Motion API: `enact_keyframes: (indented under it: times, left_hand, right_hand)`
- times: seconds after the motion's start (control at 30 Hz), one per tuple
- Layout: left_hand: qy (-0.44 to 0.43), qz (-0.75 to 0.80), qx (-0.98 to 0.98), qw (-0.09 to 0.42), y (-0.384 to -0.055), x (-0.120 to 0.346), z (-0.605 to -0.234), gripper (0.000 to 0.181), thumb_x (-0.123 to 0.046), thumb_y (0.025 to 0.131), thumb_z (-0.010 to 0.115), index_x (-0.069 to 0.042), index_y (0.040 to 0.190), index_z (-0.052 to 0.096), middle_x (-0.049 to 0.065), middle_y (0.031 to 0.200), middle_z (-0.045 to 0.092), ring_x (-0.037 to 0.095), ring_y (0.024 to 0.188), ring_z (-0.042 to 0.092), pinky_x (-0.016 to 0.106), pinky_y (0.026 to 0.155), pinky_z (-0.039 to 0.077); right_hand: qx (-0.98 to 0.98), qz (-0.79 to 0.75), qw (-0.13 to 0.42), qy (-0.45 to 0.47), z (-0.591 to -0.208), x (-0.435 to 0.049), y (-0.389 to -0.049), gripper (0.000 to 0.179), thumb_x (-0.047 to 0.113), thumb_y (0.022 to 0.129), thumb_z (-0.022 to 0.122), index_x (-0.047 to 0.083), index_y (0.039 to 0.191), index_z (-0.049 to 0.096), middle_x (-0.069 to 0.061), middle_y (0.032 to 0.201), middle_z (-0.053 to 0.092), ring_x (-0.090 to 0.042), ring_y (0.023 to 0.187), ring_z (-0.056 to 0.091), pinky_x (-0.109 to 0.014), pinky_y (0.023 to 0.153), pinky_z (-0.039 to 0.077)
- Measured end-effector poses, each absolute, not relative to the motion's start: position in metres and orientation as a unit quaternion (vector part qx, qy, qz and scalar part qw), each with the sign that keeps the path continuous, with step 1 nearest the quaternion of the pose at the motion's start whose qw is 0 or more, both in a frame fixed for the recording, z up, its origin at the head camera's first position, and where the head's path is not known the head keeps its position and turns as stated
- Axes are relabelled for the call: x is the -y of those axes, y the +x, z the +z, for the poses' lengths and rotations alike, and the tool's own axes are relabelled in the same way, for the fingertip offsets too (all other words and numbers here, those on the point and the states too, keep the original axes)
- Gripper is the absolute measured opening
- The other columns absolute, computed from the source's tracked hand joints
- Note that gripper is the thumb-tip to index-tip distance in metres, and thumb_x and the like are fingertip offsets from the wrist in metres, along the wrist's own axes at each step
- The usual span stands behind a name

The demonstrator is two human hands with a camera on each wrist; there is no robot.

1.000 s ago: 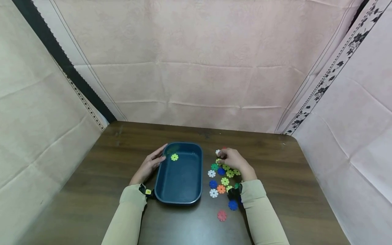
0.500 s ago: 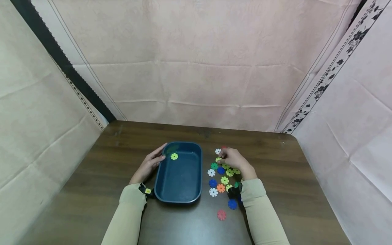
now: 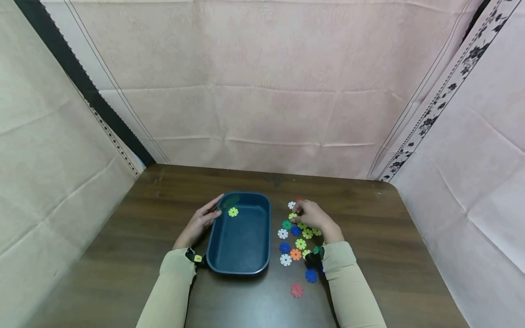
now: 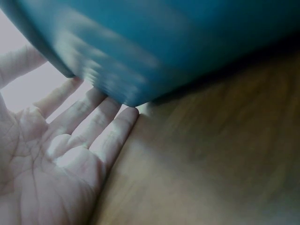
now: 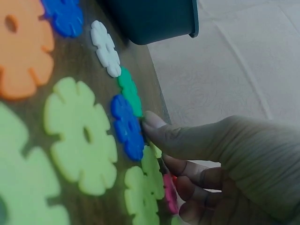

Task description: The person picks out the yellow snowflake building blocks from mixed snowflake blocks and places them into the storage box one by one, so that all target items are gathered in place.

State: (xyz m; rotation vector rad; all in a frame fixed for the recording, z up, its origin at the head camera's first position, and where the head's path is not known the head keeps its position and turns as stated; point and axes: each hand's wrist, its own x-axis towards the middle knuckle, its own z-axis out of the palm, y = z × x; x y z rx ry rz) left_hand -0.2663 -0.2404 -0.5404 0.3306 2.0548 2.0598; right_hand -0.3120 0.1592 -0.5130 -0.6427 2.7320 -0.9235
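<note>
My left hand holds a deep blue tray at its far left corner, thumb over the rim. In the left wrist view, fingers lie along the tray's outer wall. A yellow-green flower-shaped plastic piece lies inside. My right hand is down among the scattered pieces, fingers bent, thumb and fingertips on either side of a yellow-green piece; whether they pinch it is unclear. Close to the thumb in the right wrist view lie a blue piece and a green piece.
Right of the tray, several white, blue, green, yellow-green and orange flower pieces lie on the wooden table. A pink one is nearest the front, with a blue one behind it. Pale cloth hangs around the table.
Both hands and the pieces keep nearly the same places. The whole head view shifts slightly up, then slightly down.
</note>
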Motion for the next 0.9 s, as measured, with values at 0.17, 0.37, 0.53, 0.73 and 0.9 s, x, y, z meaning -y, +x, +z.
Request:
enact_keyframes:
  times: [0.17, 0.37, 0.53, 0.73, 0.9]
  left_hand:
    - [0.113, 0.697, -0.701, 0.102, -0.266, 0.24, -0.54, 0.055, -0.022, 0.104, 0.056, -0.029, 0.155, 0.04, 0.001, 0.16, 0.034, 0.029, 0.144, 0.035, 0.047, 0.11, 0.037]
    - [0.116, 0.69, -0.707, 0.099, -0.268, 0.242, -0.542, 0.057, -0.03, 0.102, 0.059, -0.03, 0.155, 0.04, 0.001, 0.16, 0.034, 0.029, 0.143, 0.035, 0.042, 0.108, 0.04]
    - [0.112, 0.685, -0.712, 0.102, -0.266, 0.242, -0.541, 0.056, -0.033, 0.102, 0.059, -0.032, 0.155, 0.04, 0.0, 0.161, 0.033, 0.029, 0.143, 0.035, 0.053, 0.112, 0.034]
    - [0.114, 0.691, -0.706, 0.105, -0.265, 0.242, -0.542, 0.054, -0.028, 0.104, 0.055, -0.03, 0.155, 0.04, 0.0, 0.161, 0.033, 0.028, 0.144, 0.035, 0.051, 0.112, 0.034]
    - [0.135, 0.702, -0.693, 0.095, -0.265, 0.242, -0.543, 0.054, -0.021, 0.105, 0.053, -0.024, 0.157, 0.038, 0.005, 0.16, 0.035, 0.033, 0.142, 0.037, 0.038, 0.105, 0.044]
  right_hand:
    - [-0.922, -0.308, 0.078, -0.222, -0.511, -0.158, -0.311, 0.027, 0.017, 0.087, 0.08, 0.003, 0.105, 0.065, -0.008, 0.098, 0.063, -0.022, 0.089, 0.055, -0.045, 0.089, 0.047]
    - [-0.92, -0.317, 0.087, -0.216, -0.51, -0.157, -0.31, 0.027, 0.016, 0.089, 0.079, 0.005, 0.107, 0.062, -0.006, 0.096, 0.065, -0.019, 0.086, 0.059, -0.04, 0.081, 0.052]
    - [-0.914, -0.327, 0.089, -0.221, -0.511, -0.156, -0.309, 0.019, 0.013, 0.094, 0.072, 0.007, 0.108, 0.062, -0.004, 0.096, 0.064, -0.019, 0.085, 0.06, -0.038, 0.078, 0.052]
    - [-0.908, -0.343, 0.078, -0.227, -0.508, -0.154, -0.307, 0.013, 0.012, 0.096, 0.069, 0.009, 0.107, 0.064, -0.001, 0.095, 0.066, -0.016, 0.085, 0.061, -0.036, 0.079, 0.053]
    - [-0.898, -0.364, 0.064, -0.239, -0.502, -0.15, -0.305, 0.01, 0.013, 0.097, 0.069, 0.01, 0.105, 0.065, 0.001, 0.092, 0.066, -0.015, 0.083, 0.061, -0.034, 0.076, 0.052]
